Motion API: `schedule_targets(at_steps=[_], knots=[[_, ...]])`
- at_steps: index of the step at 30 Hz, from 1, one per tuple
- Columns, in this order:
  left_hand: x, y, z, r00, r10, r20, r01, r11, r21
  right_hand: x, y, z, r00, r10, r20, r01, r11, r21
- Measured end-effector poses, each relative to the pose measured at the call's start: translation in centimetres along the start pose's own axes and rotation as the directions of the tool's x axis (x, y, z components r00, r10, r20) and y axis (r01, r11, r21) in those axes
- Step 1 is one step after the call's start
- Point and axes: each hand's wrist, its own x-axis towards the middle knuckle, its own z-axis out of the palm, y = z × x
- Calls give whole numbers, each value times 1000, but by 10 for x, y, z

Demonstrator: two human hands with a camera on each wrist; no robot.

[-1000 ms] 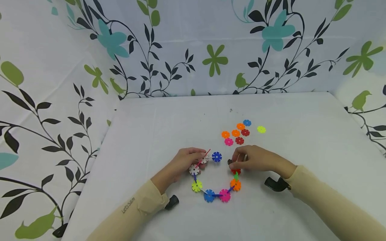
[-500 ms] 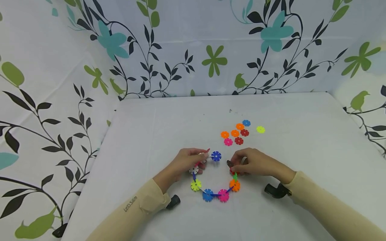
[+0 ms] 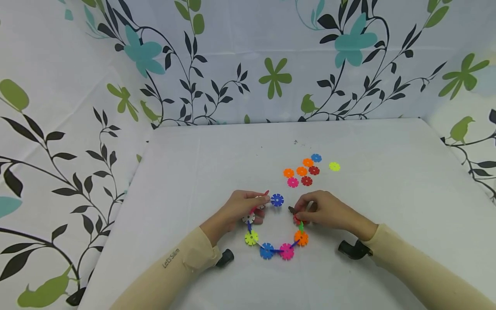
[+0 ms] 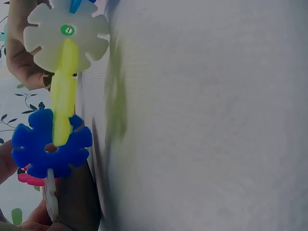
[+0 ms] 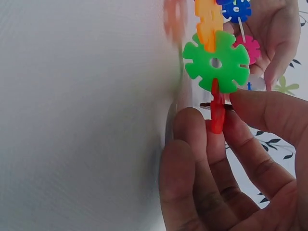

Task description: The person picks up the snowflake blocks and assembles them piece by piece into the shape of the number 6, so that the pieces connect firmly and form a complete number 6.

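Observation:
Plastic snowflake discs, slotted into one another, form a curved chain (image 3: 286, 251) on the white table, with a gap at the far side. My left hand (image 3: 246, 207) grips the chain's left part, its fingers around a white disc (image 3: 248, 218); a blue disc (image 3: 277, 200) sticks out past its fingertips. At the right end, my right hand (image 3: 323, 211) pinches a dark brown disc (image 5: 206, 105), seen edge-on in the right wrist view. It meets the red disc (image 5: 218, 118) below the green disc (image 5: 216, 61). Whether the two are slotted together is hard to tell.
Beyond the hands lie several loose discs, among them an orange disc (image 3: 288, 172), a pink disc (image 3: 292, 182) and a yellow disc (image 3: 334, 166). A black wrist-worn device (image 3: 354, 249) sits under the right cuff, another (image 3: 225, 258) by the left. Patterned cloth (image 3: 232, 64) backs the table.
My right hand has shifted slightly left, with the brown disc closer to the gap and the red disc now more covered by the fingers. The left hand has barely moved.

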Motion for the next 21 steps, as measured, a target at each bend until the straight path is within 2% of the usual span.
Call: schedule_targets(at_steps=[5, 14, 21], knots=[[1, 0, 2, 1000, 0, 0, 0, 1000, 15, 0, -4, 2, 999, -27, -19, 27, 1000, -6], [2, 0, 7, 999, 30, -27, -27, 994, 106, 1, -5, 5, 999, -33, -14, 33, 999, 0], [3, -1, 9, 999, 35, -27, -32, 994, 106, 1, -6, 6, 998, -61, -23, 61, 998, -11]])
